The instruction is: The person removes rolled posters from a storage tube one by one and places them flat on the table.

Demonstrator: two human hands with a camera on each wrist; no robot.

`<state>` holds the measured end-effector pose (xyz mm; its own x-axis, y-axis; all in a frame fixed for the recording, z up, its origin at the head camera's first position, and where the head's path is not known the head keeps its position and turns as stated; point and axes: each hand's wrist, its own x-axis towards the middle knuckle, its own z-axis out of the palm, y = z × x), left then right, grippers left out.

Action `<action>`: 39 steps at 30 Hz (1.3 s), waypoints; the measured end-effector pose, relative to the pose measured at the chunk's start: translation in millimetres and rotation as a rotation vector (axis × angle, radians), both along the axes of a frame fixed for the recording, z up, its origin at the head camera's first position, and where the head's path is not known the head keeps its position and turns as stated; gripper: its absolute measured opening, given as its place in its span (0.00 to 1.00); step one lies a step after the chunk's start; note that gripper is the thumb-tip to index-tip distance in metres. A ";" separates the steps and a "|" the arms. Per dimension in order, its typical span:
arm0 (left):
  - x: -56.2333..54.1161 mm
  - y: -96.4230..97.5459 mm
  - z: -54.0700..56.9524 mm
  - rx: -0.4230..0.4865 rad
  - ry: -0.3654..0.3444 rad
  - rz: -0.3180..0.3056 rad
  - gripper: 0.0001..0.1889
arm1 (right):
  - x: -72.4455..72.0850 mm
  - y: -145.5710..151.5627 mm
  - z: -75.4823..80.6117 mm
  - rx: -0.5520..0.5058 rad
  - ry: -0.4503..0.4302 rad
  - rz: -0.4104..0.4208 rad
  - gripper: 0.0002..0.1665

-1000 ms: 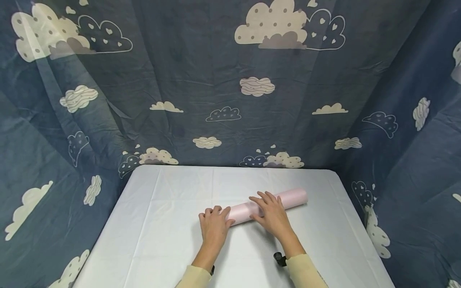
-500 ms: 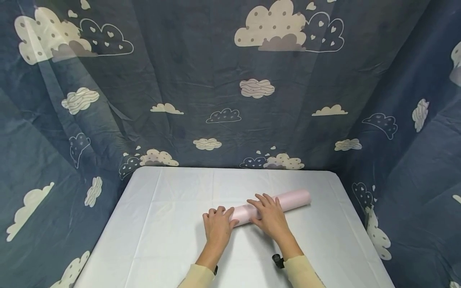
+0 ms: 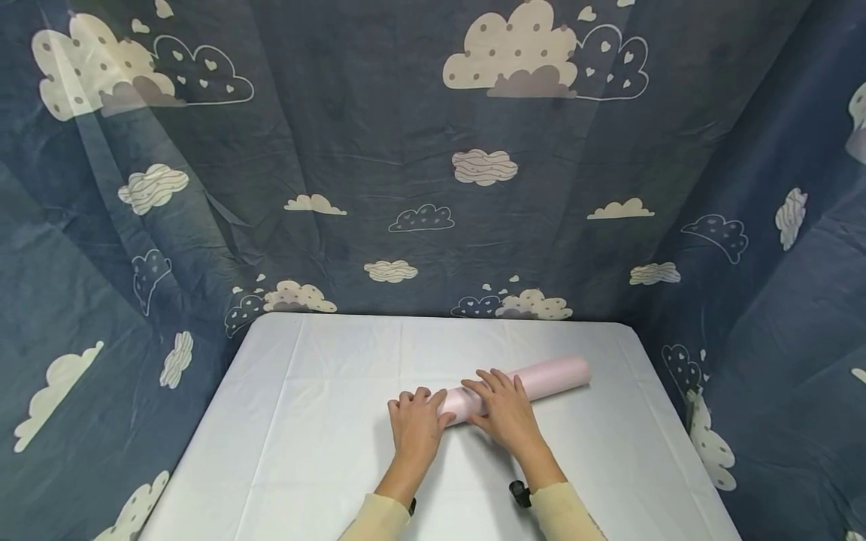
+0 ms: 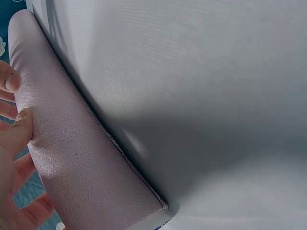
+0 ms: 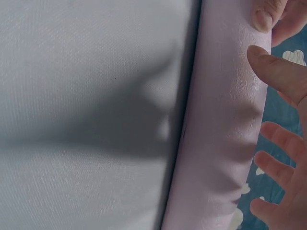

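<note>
A pink, leathery-looking mat [image 3: 551, 377], rolled into a long tube, lies slantwise on the white-covered table, its right end farther back. At its near left end is my left hand [image 3: 414, 430], thumb on the surface and fingers bent round the end. My right hand [image 3: 510, 418] rests lightly on the roll just to the right, fingers spread and relaxed. In the left wrist view the roll's stitched loose edge [image 4: 125, 155] runs along one side. The right wrist view has both thumbs close together, with the right thumb [image 5: 268, 64] over the roll [image 5: 218, 120].
The table [image 3: 325, 421] has a white cloth with fold creases. Dark blue fabric [image 3: 352, 150] printed with pale clouds hangs behind it and at both sides. A small black device [image 3: 520, 494] sits at my right wrist.
The rolled mat has shifted slightly to the right. My left hand has gone right with it, closer to the right hand, which has stayed nearly in place.
</note>
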<state>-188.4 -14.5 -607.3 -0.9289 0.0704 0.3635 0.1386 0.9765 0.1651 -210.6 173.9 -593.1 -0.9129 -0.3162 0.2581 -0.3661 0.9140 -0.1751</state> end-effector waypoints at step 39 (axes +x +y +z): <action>2.0 2.8 -1.2 0.035 -0.019 0.014 0.29 | 7.3 -14.6 -9.8 -0.001 0.016 -0.011 0.33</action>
